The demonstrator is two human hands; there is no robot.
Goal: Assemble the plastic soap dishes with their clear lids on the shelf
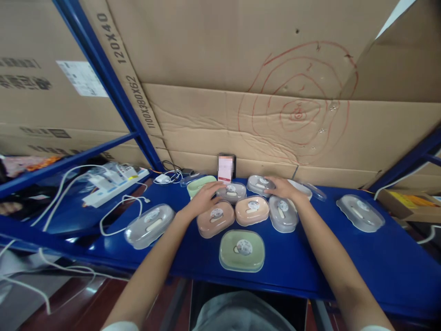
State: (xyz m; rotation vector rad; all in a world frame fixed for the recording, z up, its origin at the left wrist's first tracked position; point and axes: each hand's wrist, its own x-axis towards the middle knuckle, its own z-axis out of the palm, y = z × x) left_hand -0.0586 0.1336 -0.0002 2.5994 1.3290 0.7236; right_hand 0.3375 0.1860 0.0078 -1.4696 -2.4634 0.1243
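Observation:
My left hand (206,198) has its thumb and fingers around the left end of a grey lidded box (232,193). My right hand (284,187) grips the right end of another grey lidded box (257,184) at the back. Just in front of them lie a brownish-pink box (216,220), a peach box (252,212) and a grey box (283,215). A green box (242,252) sits closest to me. These boxes have clear covers and round labels. Beside my left hand is a light green open-looking container (200,183), partly hidden by it.
Grey boxes lie at the far left (150,226) and far right (360,213) of the blue table (296,262). A phone (226,168) leans against the cardboard (193,119) behind. A white power strip (115,187) with cables is at left. A pale container (302,188) sits behind my right wrist.

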